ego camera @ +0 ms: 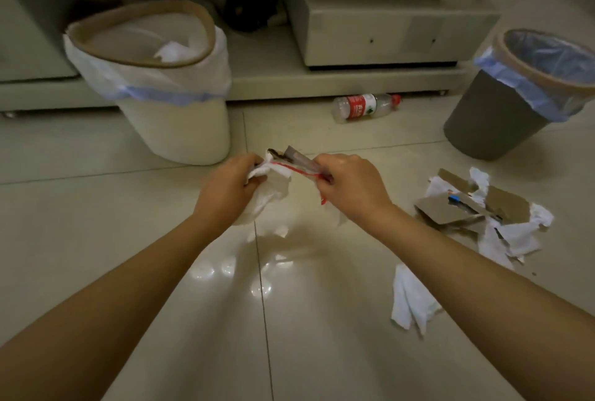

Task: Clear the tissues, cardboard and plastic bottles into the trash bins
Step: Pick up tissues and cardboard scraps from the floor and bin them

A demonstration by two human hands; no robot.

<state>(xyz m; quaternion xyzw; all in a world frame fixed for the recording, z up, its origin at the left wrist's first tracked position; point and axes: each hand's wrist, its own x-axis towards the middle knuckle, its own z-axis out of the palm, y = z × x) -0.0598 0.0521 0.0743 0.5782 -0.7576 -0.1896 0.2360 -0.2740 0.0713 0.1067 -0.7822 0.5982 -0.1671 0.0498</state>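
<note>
My left hand (pixel 230 183) grips a bunch of white tissue (pixel 269 198) that hangs down above the floor. My right hand (pixel 349 185) pinches a piece of cardboard (pixel 297 159) with a red stripe, right beside the tissue. A cream trash bin (pixel 180 124) with a white liner stands at the back left and holds a tissue. A grey trash bin (pixel 492 117) with a blue liner stands at the back right. Between the two bins a plastic bottle (pixel 365 107) with a red label lies on its side. More cardboard pieces (pixel 447 210) and tissues (pixel 515 236) are heaped at the right.
A single tissue (pixel 410 299) lies on the tiled floor at the lower right. Behind the bins runs a low cream cabinet (pixel 370 37) with a dark round object (pixel 246 8) and cables beside it.
</note>
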